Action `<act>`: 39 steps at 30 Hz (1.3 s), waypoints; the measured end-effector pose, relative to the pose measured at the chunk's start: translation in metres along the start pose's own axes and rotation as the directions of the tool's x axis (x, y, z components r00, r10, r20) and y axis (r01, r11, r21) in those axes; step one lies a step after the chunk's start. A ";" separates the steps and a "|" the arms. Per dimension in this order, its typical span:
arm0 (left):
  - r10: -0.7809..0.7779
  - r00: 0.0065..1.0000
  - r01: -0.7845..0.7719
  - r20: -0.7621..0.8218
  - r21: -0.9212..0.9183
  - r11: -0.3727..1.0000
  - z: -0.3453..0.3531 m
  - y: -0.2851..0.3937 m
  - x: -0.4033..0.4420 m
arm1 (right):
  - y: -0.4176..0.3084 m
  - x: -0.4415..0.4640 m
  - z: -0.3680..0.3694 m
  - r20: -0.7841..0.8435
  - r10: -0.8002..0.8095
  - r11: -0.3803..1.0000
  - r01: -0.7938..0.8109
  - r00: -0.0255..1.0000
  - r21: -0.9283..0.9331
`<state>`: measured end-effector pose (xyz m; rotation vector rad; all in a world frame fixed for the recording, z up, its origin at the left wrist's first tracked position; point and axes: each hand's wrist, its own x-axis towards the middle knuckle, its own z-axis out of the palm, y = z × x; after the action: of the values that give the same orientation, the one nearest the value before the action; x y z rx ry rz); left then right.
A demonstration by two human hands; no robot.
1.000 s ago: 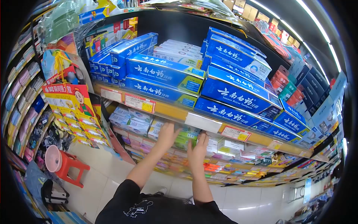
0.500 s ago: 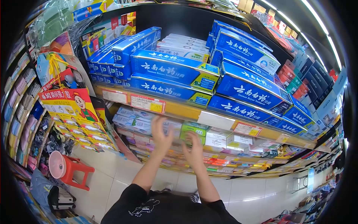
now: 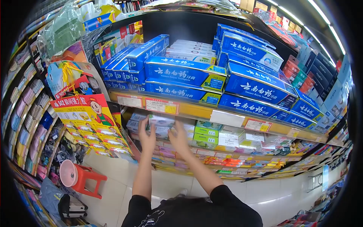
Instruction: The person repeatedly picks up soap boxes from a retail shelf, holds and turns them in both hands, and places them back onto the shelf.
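Note:
On the shelf below the blue toothpaste boxes, a pale white-and-lilac toothpaste box (image 3: 162,121) lies lengthwise between my two hands. My left hand (image 3: 147,133) is at its left end, thumb and fingers curled about the corner. At the right end my right hand (image 3: 178,135) has its fingers bent against the box. Similar pale boxes (image 3: 160,132) are stacked beneath and behind it. Right of my right hand stand green boxes (image 3: 205,139) and white boxes (image 3: 228,141). Fine print on the held box is too blurred to read.
Blue toothpaste boxes (image 3: 183,72) fill the shelf above, behind a yellow label rail (image 3: 193,112). A hanging yellow-and-red glue display (image 3: 89,119) juts out at left. A red stool (image 3: 89,182) with a pink basin (image 3: 69,173) stands on the floor.
Both hands have moved left along the lower shelf. My right hand has left the green boxes, and the hands now bracket a pale box. The view has shifted slightly.

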<state>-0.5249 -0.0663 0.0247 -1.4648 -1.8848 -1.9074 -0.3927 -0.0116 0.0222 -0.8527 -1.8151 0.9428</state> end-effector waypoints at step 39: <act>0.252 0.643 0.153 0.723 -0.444 0.883 0.453 0.400 -0.296 | 0.157 -0.175 -0.616 -0.717 -0.014 1.000 -0.002 0.697 -0.022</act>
<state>0.1391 0.0471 0.0240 -2.8380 -1.5742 -1.9605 0.2617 0.0690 0.0095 -1.0437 -1.1307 0.4634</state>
